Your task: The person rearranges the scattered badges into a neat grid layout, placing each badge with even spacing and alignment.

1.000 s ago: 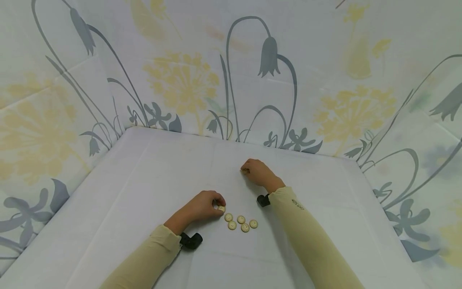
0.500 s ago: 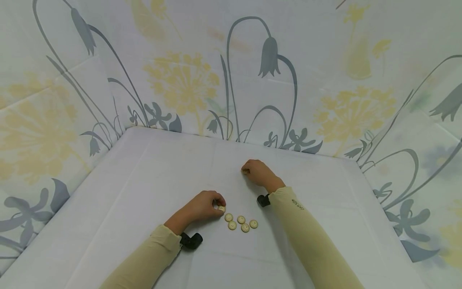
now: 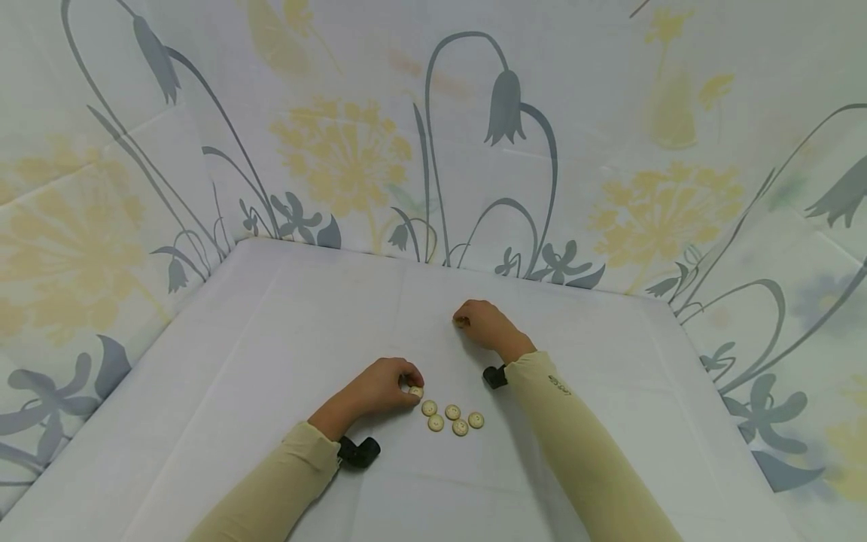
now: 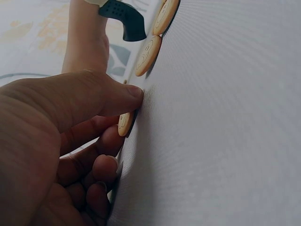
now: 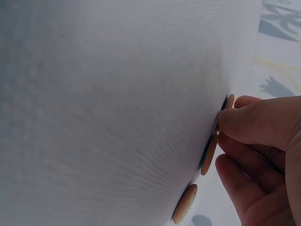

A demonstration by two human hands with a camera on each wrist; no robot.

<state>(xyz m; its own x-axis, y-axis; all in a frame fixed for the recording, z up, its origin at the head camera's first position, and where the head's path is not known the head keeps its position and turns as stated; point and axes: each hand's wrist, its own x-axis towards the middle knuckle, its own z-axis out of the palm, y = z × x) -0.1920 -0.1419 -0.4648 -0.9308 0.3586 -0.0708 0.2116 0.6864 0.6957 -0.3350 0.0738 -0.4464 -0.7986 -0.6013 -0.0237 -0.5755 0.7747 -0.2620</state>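
My left hand (image 3: 381, 385) pinches a round wooden button (image 3: 416, 391) on the white cloth. In the left wrist view this button (image 4: 124, 123) shows between the thumb and the curled fingers. Farther off on the cloth, my right hand (image 3: 486, 325) has thumb and fingers bent about a pale button (image 3: 462, 322), mostly hidden from above. The right wrist view shows the thumb tip right at the cloth, with one button (image 5: 230, 101) just past it and another button (image 5: 209, 154) close below. A further button (image 5: 185, 203) lies apart.
Several loose buttons (image 3: 452, 412) lie flat near the left hand, some edge to edge. White cloth (image 3: 325, 301) covers the table. A flower-printed curtain (image 3: 352, 135) stands along the back and sides. Black wrist cameras (image 3: 359, 452) sit under both sleeves.
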